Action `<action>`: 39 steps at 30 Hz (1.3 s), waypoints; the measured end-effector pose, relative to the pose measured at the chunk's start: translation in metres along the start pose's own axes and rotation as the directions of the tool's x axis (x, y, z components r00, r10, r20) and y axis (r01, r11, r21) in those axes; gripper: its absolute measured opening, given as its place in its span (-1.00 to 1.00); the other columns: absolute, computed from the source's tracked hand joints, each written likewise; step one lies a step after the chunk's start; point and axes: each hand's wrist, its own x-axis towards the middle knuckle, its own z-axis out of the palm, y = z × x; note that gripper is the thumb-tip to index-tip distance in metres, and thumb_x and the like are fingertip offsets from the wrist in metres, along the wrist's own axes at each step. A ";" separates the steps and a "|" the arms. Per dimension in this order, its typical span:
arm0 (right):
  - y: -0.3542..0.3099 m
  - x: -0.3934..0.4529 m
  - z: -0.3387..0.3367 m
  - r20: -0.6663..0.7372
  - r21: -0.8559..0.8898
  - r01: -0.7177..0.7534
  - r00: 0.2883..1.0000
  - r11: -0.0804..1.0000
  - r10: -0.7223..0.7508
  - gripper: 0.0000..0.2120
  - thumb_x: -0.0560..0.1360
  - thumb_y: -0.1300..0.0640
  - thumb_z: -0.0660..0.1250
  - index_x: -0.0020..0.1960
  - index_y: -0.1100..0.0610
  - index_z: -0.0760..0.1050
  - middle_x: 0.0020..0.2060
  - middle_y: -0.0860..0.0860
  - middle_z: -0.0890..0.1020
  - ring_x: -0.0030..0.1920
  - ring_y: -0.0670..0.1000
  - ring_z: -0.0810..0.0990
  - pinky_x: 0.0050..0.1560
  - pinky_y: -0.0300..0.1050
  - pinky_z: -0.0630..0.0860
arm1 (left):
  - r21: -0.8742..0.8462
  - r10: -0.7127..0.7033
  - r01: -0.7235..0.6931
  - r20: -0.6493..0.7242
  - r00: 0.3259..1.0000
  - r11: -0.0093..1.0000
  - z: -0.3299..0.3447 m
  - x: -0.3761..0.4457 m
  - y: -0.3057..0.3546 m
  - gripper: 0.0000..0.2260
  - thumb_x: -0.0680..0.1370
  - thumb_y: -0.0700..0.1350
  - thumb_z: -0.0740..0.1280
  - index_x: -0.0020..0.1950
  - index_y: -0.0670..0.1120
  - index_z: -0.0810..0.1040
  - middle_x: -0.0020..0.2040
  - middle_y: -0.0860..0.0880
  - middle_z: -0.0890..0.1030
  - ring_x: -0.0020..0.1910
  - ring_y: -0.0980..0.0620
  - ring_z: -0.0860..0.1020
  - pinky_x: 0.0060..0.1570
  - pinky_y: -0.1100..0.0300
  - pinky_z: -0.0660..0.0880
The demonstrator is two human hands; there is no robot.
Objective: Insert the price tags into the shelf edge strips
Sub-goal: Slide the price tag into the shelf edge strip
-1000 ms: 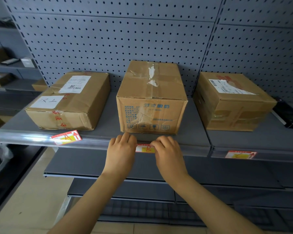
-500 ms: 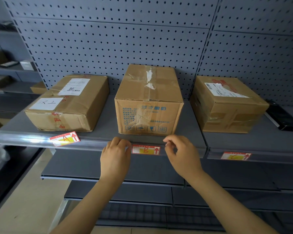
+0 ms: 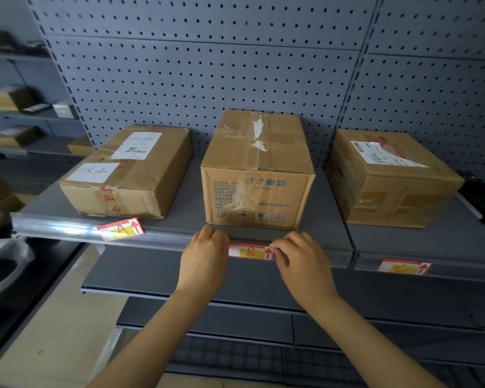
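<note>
Tag B [image 3: 250,252] between both hands' grip

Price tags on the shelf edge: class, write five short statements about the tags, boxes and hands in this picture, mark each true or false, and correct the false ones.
1. The tag marked B lies level in the edge strip, below the middle box. True.
2. The tag marked A sits straight in the strip. False: it is tilted, sticking up over the strip.
3. The left hand and right hand are at opposite ends of tag B. True.
4. Four cardboard boxes stand on this shelf. False: three.
5. The tag marked C is below the left box. False: it is below the right box.
</note>
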 end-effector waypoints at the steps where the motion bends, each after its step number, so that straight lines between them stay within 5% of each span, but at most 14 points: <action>1: -0.001 -0.001 0.000 -0.010 0.005 -0.012 1.000 1.000 0.012 -0.91 0.41 0.26 0.41 -0.16 0.09 0.60 -0.26 -0.02 0.56 -0.20 0.03 0.52 -0.29 -0.11 0.47 | -0.020 0.009 -0.009 0.011 1.000 1.000 0.000 0.000 -0.001 -0.90 0.56 -0.19 0.28 -0.08 -0.14 0.58 -0.05 -0.09 0.54 -0.07 -0.12 0.52 -0.31 0.08 0.41; 6: -0.029 0.010 0.017 -0.029 0.047 0.100 0.995 0.994 -0.099 -0.89 0.40 0.31 0.39 -0.17 0.12 0.57 -0.25 0.00 0.55 -0.20 0.04 0.51 -0.26 -0.09 0.46 | -0.077 -0.046 0.044 -0.031 0.998 0.996 -0.013 -0.009 -0.028 -0.93 0.51 -0.20 0.34 -0.05 -0.09 0.60 -0.02 -0.06 0.57 -0.11 -0.09 0.58 -0.30 0.16 0.41; 14: -0.144 0.061 0.074 0.046 0.192 0.249 0.964 0.949 -0.262 -0.76 0.39 0.38 0.35 0.02 0.18 0.59 -0.12 0.09 0.64 -0.10 0.15 0.57 -0.11 0.03 0.56 | 0.085 -0.126 0.136 -0.121 0.985 0.987 -0.081 -0.003 -0.132 -0.84 0.42 -0.31 0.40 -0.03 -0.15 0.59 -0.04 -0.17 0.58 -0.12 -0.24 0.57 -0.24 0.00 0.50; 22: -0.233 0.093 0.117 -0.043 0.132 0.059 0.998 0.989 -0.053 -0.88 0.47 0.24 0.37 -0.01 0.16 0.62 -0.17 0.10 0.60 -0.19 0.14 0.58 -0.27 0.01 0.54 | 0.118 -0.057 0.059 -0.026 0.998 0.991 -0.119 0.020 -0.229 -0.90 0.48 -0.18 0.39 -0.04 -0.17 0.55 -0.03 -0.17 0.59 -0.07 -0.25 0.54 -0.13 -0.03 0.46; 27: -0.249 0.091 0.122 -0.089 0.039 -0.013 0.996 0.999 0.017 -0.98 0.46 0.21 0.40 -0.12 0.15 0.60 -0.23 0.08 0.58 -0.25 0.12 0.57 -0.35 -0.01 0.54 | 0.121 0.073 -0.073 0.006 0.997 0.990 -0.126 0.029 -0.244 -0.92 0.45 -0.19 0.43 -0.14 -0.15 0.55 -0.14 -0.15 0.60 -0.20 -0.22 0.56 -0.25 0.01 0.45; 39: -0.259 0.080 0.123 0.056 -0.035 -0.076 0.995 0.997 0.078 -0.92 0.50 0.20 0.31 -0.17 0.10 0.52 -0.23 0.03 0.57 -0.27 0.07 0.54 -0.39 -0.04 0.46 | 0.159 0.209 -0.217 0.064 0.976 0.963 -0.130 0.030 -0.246 -0.82 0.32 -0.30 0.51 -0.23 -0.12 0.55 -0.21 -0.12 0.59 -0.32 -0.13 0.56 -0.28 0.02 0.49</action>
